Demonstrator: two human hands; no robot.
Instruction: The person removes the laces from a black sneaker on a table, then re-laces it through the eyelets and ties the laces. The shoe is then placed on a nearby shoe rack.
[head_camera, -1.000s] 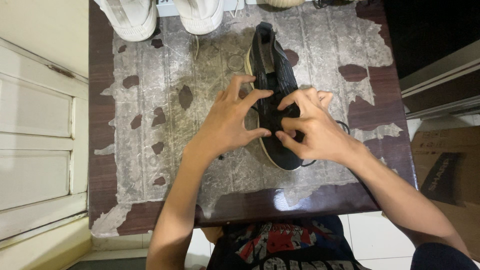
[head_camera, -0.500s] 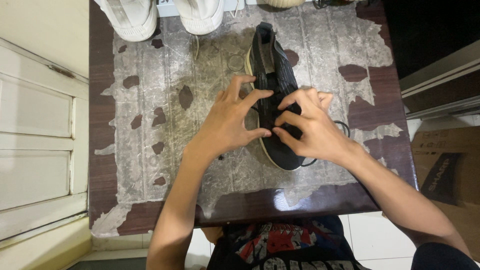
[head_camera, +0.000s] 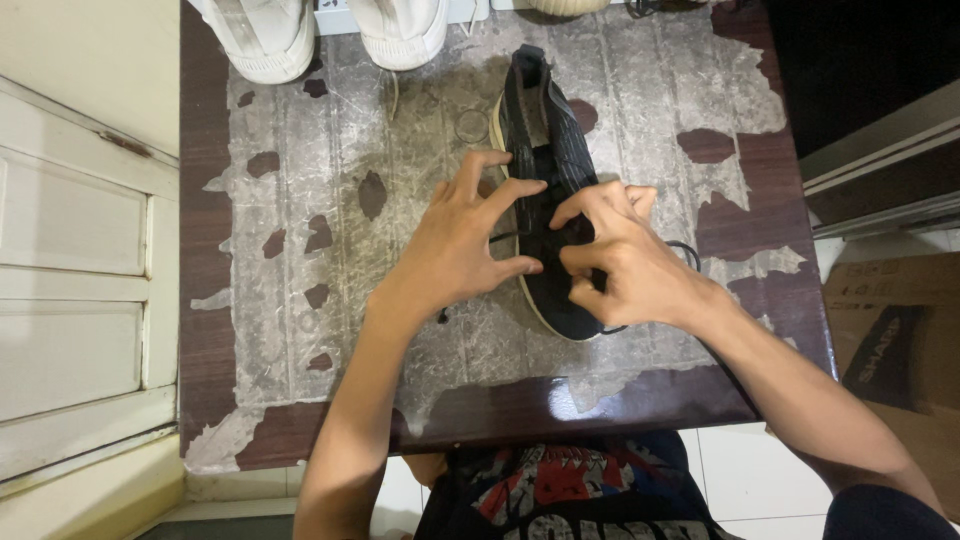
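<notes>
A black knit sneaker with a pale sole (head_camera: 545, 150) lies mid-table (head_camera: 300, 250). Left hand (head_camera: 455, 250) and right hand (head_camera: 620, 260) pinch its thin black laces (head_camera: 505, 237); soft, light, likely best held at the sole.

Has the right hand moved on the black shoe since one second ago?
Yes, slightly. The right hand has curled its fingers tighter over the laces, its knuckles edging toward the shoe's heel end, while the black shoe stays put on the worn table.

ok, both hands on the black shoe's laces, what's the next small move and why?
Probably draw the lace snug with the right hand while the left hand steadies the black shoe: both hands' fingertips pinch at the lacing, and slack lace trails beside the sole.
</notes>
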